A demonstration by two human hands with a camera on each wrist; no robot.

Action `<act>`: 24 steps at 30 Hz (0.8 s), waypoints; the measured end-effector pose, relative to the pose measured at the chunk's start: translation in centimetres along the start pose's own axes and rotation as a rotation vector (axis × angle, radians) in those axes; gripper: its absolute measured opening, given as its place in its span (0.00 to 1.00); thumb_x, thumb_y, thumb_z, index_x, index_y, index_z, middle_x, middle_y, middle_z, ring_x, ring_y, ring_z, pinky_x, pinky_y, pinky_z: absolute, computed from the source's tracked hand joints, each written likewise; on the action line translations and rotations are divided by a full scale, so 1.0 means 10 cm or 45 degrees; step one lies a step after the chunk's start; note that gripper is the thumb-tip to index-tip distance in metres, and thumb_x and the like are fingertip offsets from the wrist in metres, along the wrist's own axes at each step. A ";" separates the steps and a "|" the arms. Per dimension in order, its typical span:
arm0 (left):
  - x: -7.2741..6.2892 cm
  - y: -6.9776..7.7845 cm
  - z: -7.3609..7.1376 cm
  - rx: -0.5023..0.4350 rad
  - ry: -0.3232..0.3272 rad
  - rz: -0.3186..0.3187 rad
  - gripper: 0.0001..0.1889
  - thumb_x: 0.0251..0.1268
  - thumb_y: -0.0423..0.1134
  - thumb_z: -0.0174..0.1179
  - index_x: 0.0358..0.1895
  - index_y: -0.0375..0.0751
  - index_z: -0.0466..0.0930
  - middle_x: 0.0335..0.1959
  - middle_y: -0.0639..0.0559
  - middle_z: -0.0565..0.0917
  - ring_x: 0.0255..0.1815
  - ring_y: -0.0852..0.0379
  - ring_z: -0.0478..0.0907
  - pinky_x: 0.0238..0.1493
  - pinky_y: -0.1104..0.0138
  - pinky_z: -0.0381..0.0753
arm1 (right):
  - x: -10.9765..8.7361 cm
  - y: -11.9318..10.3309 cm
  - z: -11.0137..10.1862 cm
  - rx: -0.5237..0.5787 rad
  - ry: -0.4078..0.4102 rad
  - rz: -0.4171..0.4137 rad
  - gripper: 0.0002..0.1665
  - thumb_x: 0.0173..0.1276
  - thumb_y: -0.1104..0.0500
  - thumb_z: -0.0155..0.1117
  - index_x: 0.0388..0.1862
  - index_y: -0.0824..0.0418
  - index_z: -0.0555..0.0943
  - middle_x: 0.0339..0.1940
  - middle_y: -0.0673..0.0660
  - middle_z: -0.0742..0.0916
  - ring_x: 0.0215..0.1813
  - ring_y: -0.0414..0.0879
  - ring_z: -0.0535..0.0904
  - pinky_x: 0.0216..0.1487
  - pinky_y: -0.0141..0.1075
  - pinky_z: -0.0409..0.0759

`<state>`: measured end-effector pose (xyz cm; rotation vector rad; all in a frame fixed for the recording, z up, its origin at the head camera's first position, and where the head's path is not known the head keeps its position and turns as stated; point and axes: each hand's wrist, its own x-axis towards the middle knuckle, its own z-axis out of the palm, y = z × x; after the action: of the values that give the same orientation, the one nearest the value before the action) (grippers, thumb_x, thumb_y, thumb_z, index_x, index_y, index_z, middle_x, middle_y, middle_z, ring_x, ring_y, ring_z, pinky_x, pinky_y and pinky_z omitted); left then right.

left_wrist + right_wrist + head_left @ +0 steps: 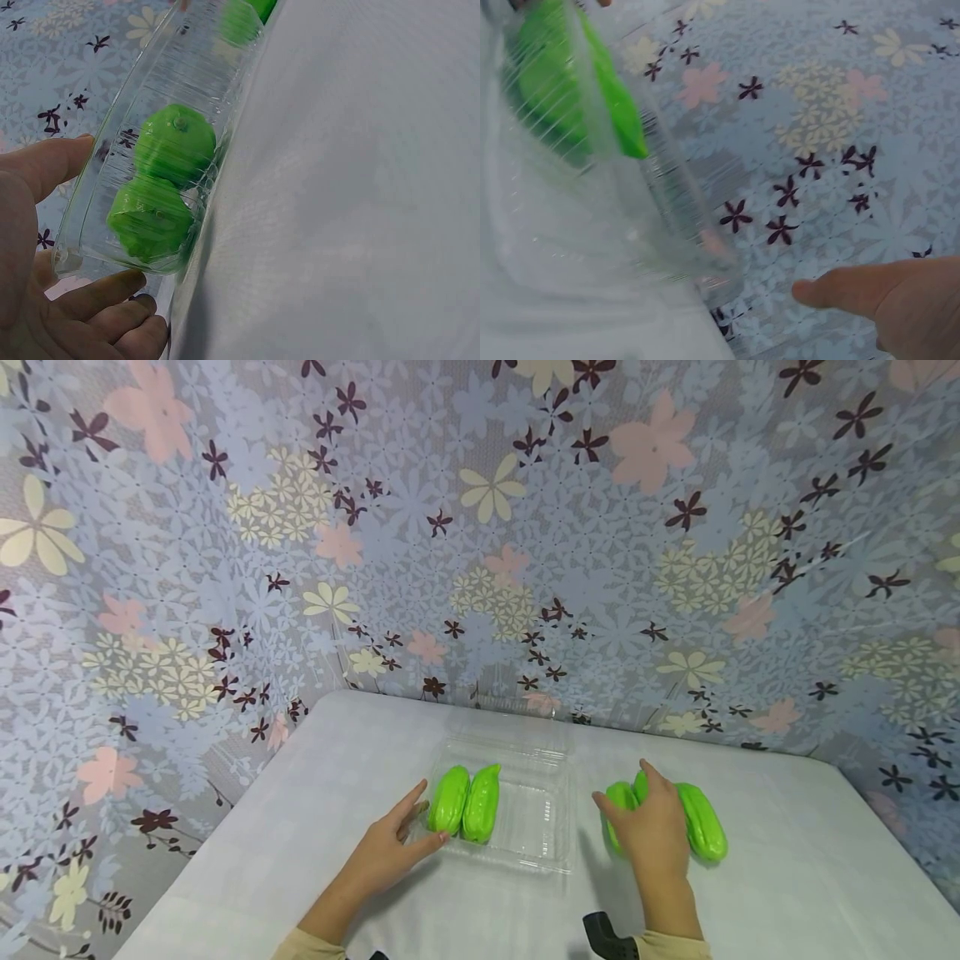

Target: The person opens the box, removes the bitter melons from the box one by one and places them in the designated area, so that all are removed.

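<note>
A clear plastic clamshell container (525, 856) lies on the table with its lid folded back. Two glossy, bright green, ridged vegetable-shaped pieces (481, 806) are side by side in its left half. At the container's front left corner is my left hand (393, 843), thumb against the front rim and fingers loosely bent by the left side. My right hand (652, 827) hovers over more green pieces (702, 823) to the right of the container, thumb and index finger spread. It partly hides those pieces, and contact with them cannot be made out. Only the thumb (847, 289) shows in the right wrist view.
A white cloth covers the table (810, 860). Behind it rises a flower-patterned fabric wall (480, 527), close to the folded-back lid (510, 727). A black device (609, 937) sits at the right wrist.
</note>
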<state>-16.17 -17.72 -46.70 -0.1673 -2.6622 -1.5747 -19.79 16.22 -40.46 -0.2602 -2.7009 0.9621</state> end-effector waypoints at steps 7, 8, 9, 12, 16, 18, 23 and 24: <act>0.00 0.01 0.00 -0.001 0.007 -0.002 0.47 0.61 0.58 0.70 0.80 0.52 0.58 0.70 0.35 0.72 0.69 0.34 0.69 0.67 0.48 0.72 | -0.02 -0.11 -0.14 0.185 -0.002 0.061 0.64 0.60 0.39 0.75 0.82 0.64 0.50 0.76 0.75 0.60 0.75 0.71 0.56 0.72 0.66 0.59; 0.00 0.01 0.00 -0.002 0.007 -0.003 0.47 0.61 0.58 0.70 0.80 0.52 0.58 0.70 0.35 0.72 0.69 0.34 0.69 0.67 0.48 0.71 | -0.03 -0.12 -0.15 0.206 -0.001 0.064 0.65 0.60 0.39 0.75 0.83 0.63 0.49 0.77 0.75 0.60 0.75 0.71 0.57 0.71 0.67 0.60; 0.00 0.01 0.00 0.000 0.008 -0.002 0.47 0.61 0.58 0.70 0.80 0.52 0.58 0.70 0.36 0.72 0.69 0.35 0.69 0.67 0.48 0.72 | -0.04 -0.13 -0.17 0.223 0.004 0.063 0.66 0.60 0.38 0.75 0.83 0.63 0.49 0.77 0.75 0.60 0.74 0.71 0.59 0.70 0.67 0.62; 0.00 0.01 0.00 0.000 0.007 0.001 0.47 0.61 0.58 0.70 0.80 0.52 0.58 0.70 0.36 0.72 0.69 0.34 0.69 0.67 0.48 0.71 | -0.06 -0.17 -0.21 0.271 0.015 0.056 0.66 0.60 0.38 0.76 0.83 0.62 0.48 0.77 0.73 0.60 0.73 0.70 0.61 0.68 0.67 0.65; 0.00 0.01 0.00 -0.004 0.004 0.002 0.47 0.61 0.58 0.70 0.80 0.52 0.58 0.69 0.36 0.72 0.69 0.34 0.69 0.67 0.47 0.71 | -0.08 -0.21 -0.25 0.321 0.007 0.052 0.66 0.60 0.39 0.76 0.83 0.61 0.48 0.79 0.71 0.59 0.74 0.68 0.61 0.69 0.65 0.66; 0.00 0.01 0.00 -0.007 0.003 0.001 0.47 0.61 0.58 0.70 0.80 0.51 0.58 0.70 0.35 0.72 0.69 0.34 0.69 0.67 0.47 0.71 | -0.09 -0.22 -0.26 0.351 -0.005 0.055 0.66 0.60 0.40 0.76 0.84 0.60 0.47 0.79 0.70 0.59 0.75 0.68 0.61 0.69 0.64 0.66; 0.00 0.02 -0.01 -0.014 0.002 -0.002 0.47 0.61 0.57 0.70 0.80 0.52 0.57 0.70 0.36 0.72 0.69 0.35 0.69 0.68 0.47 0.71 | -0.10 -0.25 -0.29 0.394 -0.028 0.057 0.68 0.58 0.38 0.77 0.84 0.57 0.46 0.81 0.67 0.58 0.76 0.66 0.60 0.70 0.64 0.65; -0.01 0.02 -0.01 -0.014 0.001 -0.003 0.47 0.61 0.57 0.70 0.80 0.52 0.57 0.70 0.36 0.72 0.69 0.35 0.69 0.68 0.47 0.71 | -0.10 -0.25 -0.29 0.398 -0.031 0.056 0.69 0.58 0.38 0.77 0.84 0.57 0.45 0.81 0.66 0.58 0.76 0.66 0.60 0.70 0.64 0.65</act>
<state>-16.09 -17.68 -46.49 -0.1642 -2.6542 -1.5897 -18.16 15.79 -36.87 -0.2462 -2.5255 1.3867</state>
